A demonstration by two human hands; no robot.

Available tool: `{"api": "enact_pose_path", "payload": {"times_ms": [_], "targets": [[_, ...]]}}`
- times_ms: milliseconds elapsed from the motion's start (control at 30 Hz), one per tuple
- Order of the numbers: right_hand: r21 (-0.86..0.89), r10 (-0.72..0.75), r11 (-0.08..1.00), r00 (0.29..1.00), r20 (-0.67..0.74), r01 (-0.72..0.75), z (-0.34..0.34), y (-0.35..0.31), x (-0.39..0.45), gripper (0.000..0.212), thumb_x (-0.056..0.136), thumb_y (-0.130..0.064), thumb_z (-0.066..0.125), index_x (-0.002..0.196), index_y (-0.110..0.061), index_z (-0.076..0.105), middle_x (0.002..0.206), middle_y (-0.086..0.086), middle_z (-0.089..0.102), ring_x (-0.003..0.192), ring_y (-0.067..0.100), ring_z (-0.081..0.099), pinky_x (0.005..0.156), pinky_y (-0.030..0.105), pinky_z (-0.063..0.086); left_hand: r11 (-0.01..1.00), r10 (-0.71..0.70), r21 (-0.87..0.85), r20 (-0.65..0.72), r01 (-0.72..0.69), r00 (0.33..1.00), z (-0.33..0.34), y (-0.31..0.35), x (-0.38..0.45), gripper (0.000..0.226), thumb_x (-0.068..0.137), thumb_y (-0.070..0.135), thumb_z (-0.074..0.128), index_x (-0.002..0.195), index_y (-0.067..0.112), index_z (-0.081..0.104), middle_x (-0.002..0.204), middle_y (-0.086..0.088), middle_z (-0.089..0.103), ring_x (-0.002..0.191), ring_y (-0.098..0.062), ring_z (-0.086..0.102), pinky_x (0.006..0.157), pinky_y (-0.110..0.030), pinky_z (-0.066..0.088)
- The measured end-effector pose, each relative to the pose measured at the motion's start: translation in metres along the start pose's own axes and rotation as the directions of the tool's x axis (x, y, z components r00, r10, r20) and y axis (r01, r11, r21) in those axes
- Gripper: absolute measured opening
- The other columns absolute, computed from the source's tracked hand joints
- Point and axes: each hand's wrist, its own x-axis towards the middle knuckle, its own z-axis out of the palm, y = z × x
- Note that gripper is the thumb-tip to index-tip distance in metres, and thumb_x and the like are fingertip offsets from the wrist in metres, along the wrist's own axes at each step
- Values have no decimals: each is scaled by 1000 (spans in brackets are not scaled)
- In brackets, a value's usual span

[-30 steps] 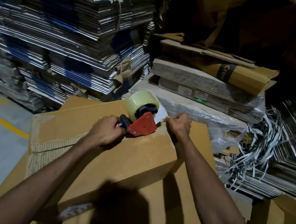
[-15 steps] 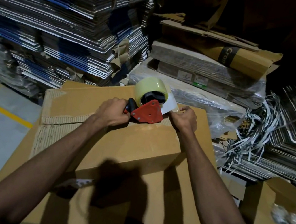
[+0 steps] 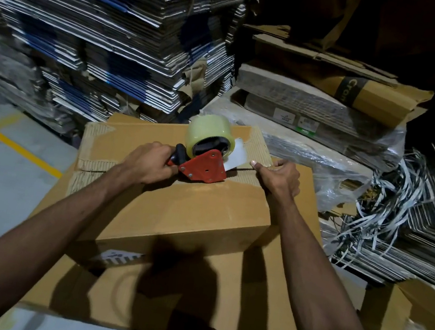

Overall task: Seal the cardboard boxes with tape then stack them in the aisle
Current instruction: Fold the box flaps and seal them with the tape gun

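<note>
A brown cardboard box (image 3: 181, 210) sits on top of a larger cardboard box (image 3: 190, 299) in front of me. A red tape dispenser (image 3: 203, 167) with a pale yellow tape roll (image 3: 210, 131) rests on the upper box's top seam. My left hand (image 3: 149, 163) grips the dispenser's black handle. My right hand (image 3: 279, 178) rests on the box's right top edge, its fingers curled over the corner and its thumb by the loose tape end (image 3: 236, 156).
Tall stacks of flattened cartons (image 3: 94, 33) rise at the back left. Wrapped flat cardboard (image 3: 317, 114) and tangled strapping (image 3: 390, 207) lie to the right. An open box (image 3: 409, 329) stands at lower right. Grey floor with a yellow line (image 3: 13, 144) is on the left.
The view has tilted down and drawn closer. The dispenser and both hands sit on the same spot on the box's seam; my right hand's thumb now lies nearer the tape end.
</note>
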Motion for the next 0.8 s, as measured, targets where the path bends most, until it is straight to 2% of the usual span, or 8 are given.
{"api": "enact_pose_path", "payload": {"times_ms": [133, 233, 367, 467, 600, 667, 733, 800], "targets": [[4, -16, 1000, 1000, -13, 16, -1, 2, -1, 57, 67, -68, 87, 96, -28, 59, 99, -2, 64, 107, 28, 66, 81, 35, 39, 1000, -22, 20, -12, 23, 1000, -7, -24, -14, 32, 93, 46, 64, 81, 18, 56, 65, 1, 58, 58, -23, 57, 53, -31, 37], [3, -23, 1000, 999, -24, 23, -1, 5, 2, 61, 66, -70, 87, 102, -26, 65, 108, 2, 72, 109, 30, 66, 82, 35, 40, 998, -42, 43, -5, 42, 999, -13, -45, -30, 30, 93, 43, 65, 80, 17, 56, 66, -2, 60, 58, -23, 56, 54, -31, 34], [-10, -26, 1000, 999, -24, 25, 3, 5, 3, 65, 66, -69, 87, 108, -23, 69, 114, 5, 73, 112, 31, 66, 84, 38, 37, 997, -68, 46, -23, 69, 997, -23, -68, -51, 43, 87, 58, 54, 78, 16, 56, 68, -6, 61, 62, -27, 56, 58, -33, 38], [-31, -16, 999, 999, -34, 15, 4, 6, 5, 64, 66, -68, 87, 107, -23, 69, 114, 5, 73, 112, 31, 66, 83, 36, 37, 993, -95, 71, -30, 97, 995, -35, -81, -66, 31, 92, 44, 63, 77, 19, 52, 67, -1, 53, 62, -25, 51, 60, -32, 36], [-48, -43, 998, 998, -47, 41, 8, 7, 7, 67, 63, -69, 88, 108, -23, 70, 110, 5, 74, 107, 31, 68, 85, 38, 46, 986, -142, 81, -42, 145, 989, -38, -91, -81, 28, 88, 43, 59, 74, 20, 51, 63, 1, 52, 58, -24, 51, 57, -30, 36], [-97, -108, 990, 991, -73, 101, 11, 7, 8, 70, 63, -69, 86, 113, -25, 67, 116, 6, 71, 111, 31, 65, 90, 42, 51, 982, -162, 93, -44, 165, 986, -36, -89, -81, 29, 90, 36, 68, 73, 20, 51, 63, 1, 51, 58, -24, 50, 57, -31, 37], [-233, -266, 943, 960, -90, 239, 16, 8, 5, 67, 70, -64, 82, 120, -23, 63, 127, 9, 62, 121, 34, 55, 96, 47, 50, 980, -169, 94, -54, 174, 984, -37, -84, -81, 29, 89, 33, 70, 73, 18, 51, 63, 1, 48, 59, -24, 48, 59, -32, 35], [-332, -484, 834, 873, -59, 440, 23, 7, -4, 45, 81, -45, 79, 116, -21, 62, 124, 9, 58, 120, 32, 49, 98, 46, 46, 981, -170, 86, -61, 175, 984, -39, -82, -83, 31, 89, 39, 67, 74, 18, 51, 64, 1, 49, 60, -24, 49, 60, -31, 35]]}}
